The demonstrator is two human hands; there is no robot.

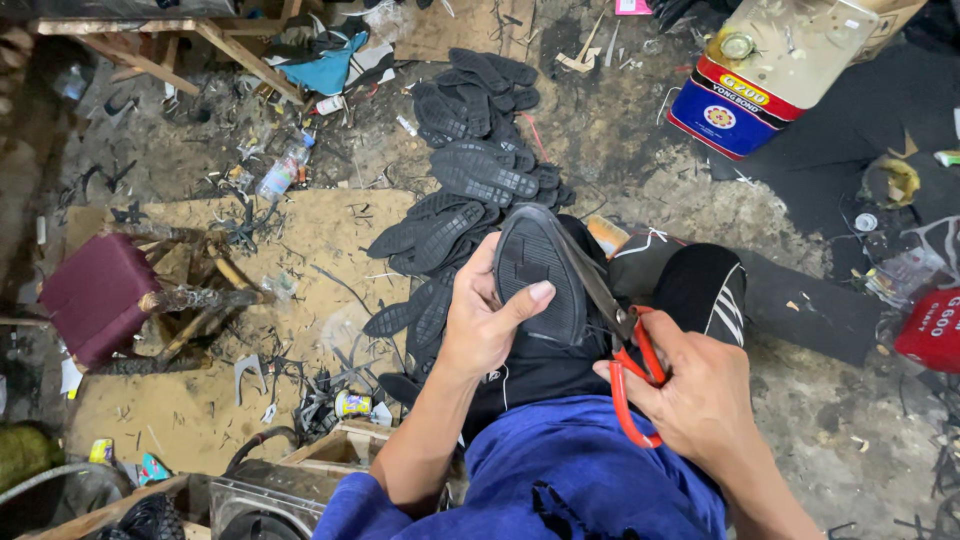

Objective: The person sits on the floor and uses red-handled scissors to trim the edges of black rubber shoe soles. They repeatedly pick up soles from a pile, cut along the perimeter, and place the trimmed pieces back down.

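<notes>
My left hand (483,318) grips a black rubber shoe sole (537,272), thumb pressed across its treaded face, holding it up over my lap. My right hand (696,396) is closed through the red handles of a pair of scissors (628,345), whose dark blades run along the sole's right edge. My knee in black trousers with white stripes (706,290) sits just behind the scissors. A blue shirt covers my lap below.
A pile of black soles (470,160) lies on the dirty floor ahead. A large tin can (768,72) stands top right, a maroon stool (100,295) on the left, a plastic bottle (280,172) and rubber scraps around.
</notes>
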